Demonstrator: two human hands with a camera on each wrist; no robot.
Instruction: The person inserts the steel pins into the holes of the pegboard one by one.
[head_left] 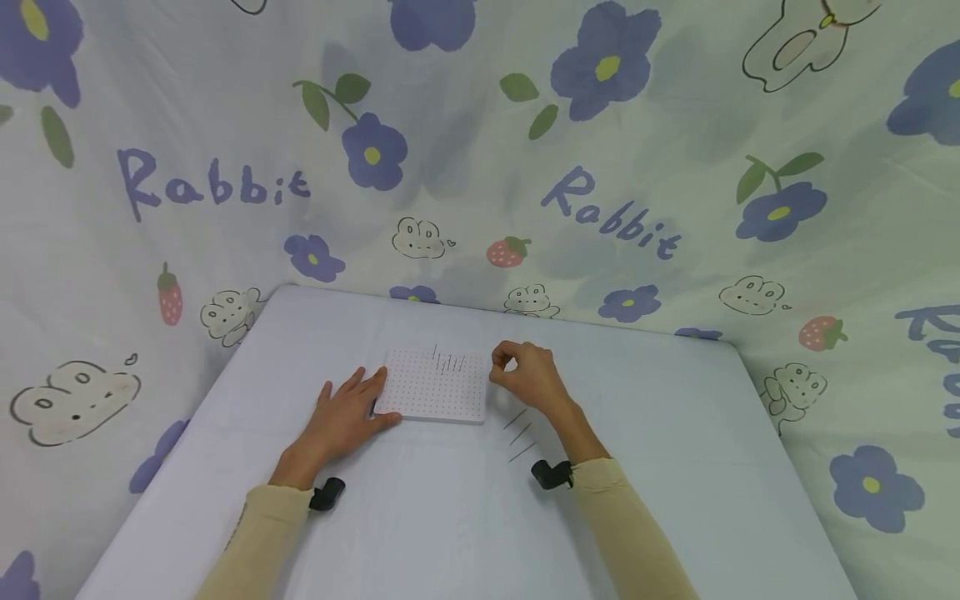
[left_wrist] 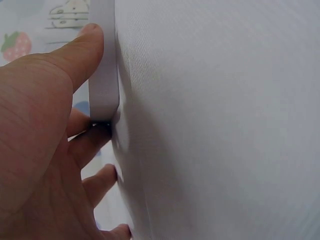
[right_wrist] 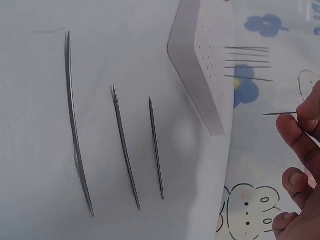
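A white pegboard [head_left: 431,396] with rows of small holes lies mid-table in the head view. Several thin upright metal needles [head_left: 450,363] stand in its back part. My left hand [head_left: 347,421] rests at the board's left front corner, fingers spread, thumb against the front edge; the left wrist view shows this thumb on the board's side [left_wrist: 104,102]. Right of the board, my right hand [head_left: 531,375] is raised and pinches a needle [right_wrist: 280,114] between thumb and index finger, its pointed end sticking out toward the standing row.
Three loose needles [right_wrist: 156,150], pointed at the ends, lie side by side on the white tablecloth [head_left: 450,517], below the right wrist. A black wrist camera [head_left: 552,474] is strapped near each sleeve. A patterned curtain [head_left: 465,167] hangs behind the table.
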